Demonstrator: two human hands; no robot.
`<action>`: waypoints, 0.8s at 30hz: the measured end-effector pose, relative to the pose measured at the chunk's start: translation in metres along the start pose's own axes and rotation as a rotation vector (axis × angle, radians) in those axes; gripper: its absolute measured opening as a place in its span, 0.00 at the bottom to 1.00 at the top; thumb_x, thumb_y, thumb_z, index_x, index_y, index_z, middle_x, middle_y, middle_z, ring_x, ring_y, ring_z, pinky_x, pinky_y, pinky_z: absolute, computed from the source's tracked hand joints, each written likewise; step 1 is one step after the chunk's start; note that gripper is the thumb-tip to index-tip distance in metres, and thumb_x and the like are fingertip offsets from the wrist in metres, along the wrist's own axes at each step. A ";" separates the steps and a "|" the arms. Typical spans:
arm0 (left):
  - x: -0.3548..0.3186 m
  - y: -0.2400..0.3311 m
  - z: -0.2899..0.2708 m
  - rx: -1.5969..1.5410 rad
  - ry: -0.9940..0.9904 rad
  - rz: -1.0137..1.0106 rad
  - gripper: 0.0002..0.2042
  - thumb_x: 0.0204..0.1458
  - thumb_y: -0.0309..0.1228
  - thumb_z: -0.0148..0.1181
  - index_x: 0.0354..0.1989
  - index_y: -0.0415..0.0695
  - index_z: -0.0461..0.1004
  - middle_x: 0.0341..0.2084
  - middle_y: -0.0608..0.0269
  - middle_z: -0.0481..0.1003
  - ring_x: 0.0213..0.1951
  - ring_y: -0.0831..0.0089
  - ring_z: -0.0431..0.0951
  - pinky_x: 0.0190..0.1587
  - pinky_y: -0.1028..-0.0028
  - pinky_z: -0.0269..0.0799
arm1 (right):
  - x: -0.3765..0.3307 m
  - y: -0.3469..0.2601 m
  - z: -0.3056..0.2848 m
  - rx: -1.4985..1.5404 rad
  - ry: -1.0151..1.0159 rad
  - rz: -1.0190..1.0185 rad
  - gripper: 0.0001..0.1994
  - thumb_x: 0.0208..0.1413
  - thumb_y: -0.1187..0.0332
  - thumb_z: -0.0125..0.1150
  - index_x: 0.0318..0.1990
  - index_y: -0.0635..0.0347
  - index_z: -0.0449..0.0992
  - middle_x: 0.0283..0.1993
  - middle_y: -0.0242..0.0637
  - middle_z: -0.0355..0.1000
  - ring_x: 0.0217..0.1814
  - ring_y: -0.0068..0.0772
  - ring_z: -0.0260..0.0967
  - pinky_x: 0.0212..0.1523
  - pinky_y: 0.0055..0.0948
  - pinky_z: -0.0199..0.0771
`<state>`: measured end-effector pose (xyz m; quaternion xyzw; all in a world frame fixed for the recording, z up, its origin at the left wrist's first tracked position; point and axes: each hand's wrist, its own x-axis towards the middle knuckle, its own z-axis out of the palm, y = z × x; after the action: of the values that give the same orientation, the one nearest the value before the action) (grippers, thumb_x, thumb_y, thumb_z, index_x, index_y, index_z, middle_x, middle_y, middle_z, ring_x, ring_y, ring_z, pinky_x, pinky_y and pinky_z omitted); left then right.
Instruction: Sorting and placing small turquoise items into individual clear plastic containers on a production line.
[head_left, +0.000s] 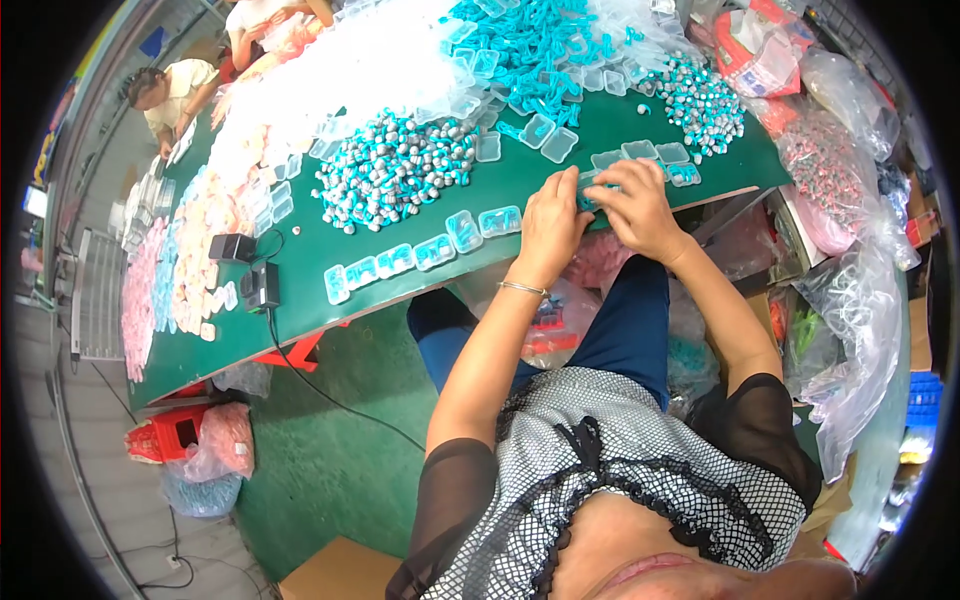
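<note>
My left hand (550, 222) is closed at the table's front edge, its fingers on a small clear plastic case (587, 194) with teal pieces showing in it. From the other side my right hand (642, 208) curls its fingers onto the same case, which is mostly hidden between the hands. Left of them runs a row of small clear cases (434, 252) with teal contents. To the right of my right hand lies a case with teal pieces inside (684, 175), close to several clear case parts (640, 150). Two clear cases (560, 145) lie just beyond my left hand.
On the green table (290, 300) are piles of small grey-and-teal pieces (395, 170), teal corded pieces (530, 60) and clear cases. Black boxes with a cable (262, 287) stand at left. Two other people (180, 95) sit at far left. Plastic bags (830, 170) crowd the right.
</note>
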<state>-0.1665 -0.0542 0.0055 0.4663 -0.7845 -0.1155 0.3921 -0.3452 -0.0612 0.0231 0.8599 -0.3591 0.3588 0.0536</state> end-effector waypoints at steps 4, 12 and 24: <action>0.002 0.001 0.000 -0.034 -0.014 -0.017 0.32 0.37 0.23 0.67 0.55 0.35 0.63 0.47 0.46 0.70 0.46 0.49 0.73 0.46 0.59 0.70 | -0.008 -0.005 0.004 -0.129 -0.028 -0.082 0.16 0.43 0.73 0.59 0.42 0.48 0.76 0.46 0.28 0.69 0.54 0.37 0.61 0.57 0.50 0.52; -0.006 -0.013 -0.001 -0.050 0.033 0.016 0.31 0.38 0.24 0.67 0.54 0.36 0.63 0.47 0.44 0.70 0.47 0.48 0.72 0.47 0.60 0.71 | -0.007 -0.004 0.023 -0.122 -0.021 -0.110 0.14 0.45 0.71 0.59 0.42 0.50 0.76 0.46 0.28 0.70 0.55 0.39 0.62 0.57 0.53 0.53; -0.013 -0.005 0.000 -0.116 0.118 0.027 0.29 0.37 0.25 0.67 0.52 0.39 0.65 0.47 0.47 0.70 0.46 0.49 0.73 0.47 0.59 0.71 | -0.014 -0.010 0.019 -0.210 -0.050 -0.123 0.15 0.49 0.72 0.56 0.47 0.56 0.75 0.49 0.34 0.68 0.57 0.44 0.58 0.59 0.48 0.51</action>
<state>-0.1598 -0.0461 -0.0037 0.4381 -0.7583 -0.1278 0.4656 -0.3344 -0.0529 0.0013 0.8788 -0.3423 0.2936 0.1561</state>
